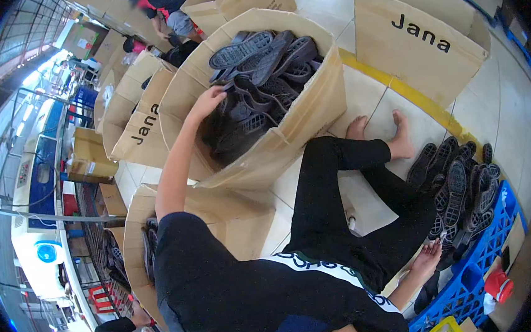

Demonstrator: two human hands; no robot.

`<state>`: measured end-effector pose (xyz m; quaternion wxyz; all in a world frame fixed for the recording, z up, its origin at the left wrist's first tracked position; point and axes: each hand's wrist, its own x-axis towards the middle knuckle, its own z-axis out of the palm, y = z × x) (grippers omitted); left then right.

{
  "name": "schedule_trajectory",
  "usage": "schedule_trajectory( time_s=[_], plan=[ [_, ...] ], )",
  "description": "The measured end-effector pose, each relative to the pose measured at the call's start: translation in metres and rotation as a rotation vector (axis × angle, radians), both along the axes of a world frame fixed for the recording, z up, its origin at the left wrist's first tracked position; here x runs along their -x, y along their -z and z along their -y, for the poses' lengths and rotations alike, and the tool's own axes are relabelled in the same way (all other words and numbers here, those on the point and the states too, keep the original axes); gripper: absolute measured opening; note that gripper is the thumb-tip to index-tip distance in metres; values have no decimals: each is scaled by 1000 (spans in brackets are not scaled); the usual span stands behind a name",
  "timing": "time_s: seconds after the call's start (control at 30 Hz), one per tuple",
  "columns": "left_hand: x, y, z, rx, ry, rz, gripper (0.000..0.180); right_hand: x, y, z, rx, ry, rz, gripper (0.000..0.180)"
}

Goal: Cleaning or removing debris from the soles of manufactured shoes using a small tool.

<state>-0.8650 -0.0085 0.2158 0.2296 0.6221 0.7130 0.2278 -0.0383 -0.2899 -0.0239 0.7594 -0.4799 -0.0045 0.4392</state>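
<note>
My left hand [208, 103] reaches over a large cardboard box [312, 125] with its fingers stretched out. Its fingertips are at the near-left side of the heap of dark brown shoe soles [255, 107] inside, and no sole is plainly in its grasp. Low on the right, my right hand [427, 258] has its fingers drawn together around something small and whitish, too small to name. It is beside a second pile of dark soles [453, 192], which stands next to my leg on the floor side of a blue plastic crate [474, 287].
Another cardboard box [417, 35] stands at the far right past a yellow floor line [409, 95]. More boxes [143, 122] line the left, one near my left arm [214, 223]. Co-workers [169, 8] are at the far end and lower left. A red-capped item [498, 286] lies by the crate.
</note>
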Motion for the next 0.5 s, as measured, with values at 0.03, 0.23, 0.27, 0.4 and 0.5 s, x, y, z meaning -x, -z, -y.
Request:
schedule_trajectory(
  time_s=[0.03,0.23,0.27,0.4,0.5],
  plan=[
    [43,26,-4,70,-145,-181,51,6,-6,2,3,-11,18,28],
    [167,112,-4,403,-500,-456,55,6,-24,66,94,26,193,35],
    [178,135,6,327,-502,-321,67,4,-14,78,139,33,270,37],
    [141,179,-8,251,-391,-14,129,-3,-17,124,230,161,216,46],
    [84,202,-44,548,-540,-157,132,5,-44,148,299,252,237,47]
  ],
)
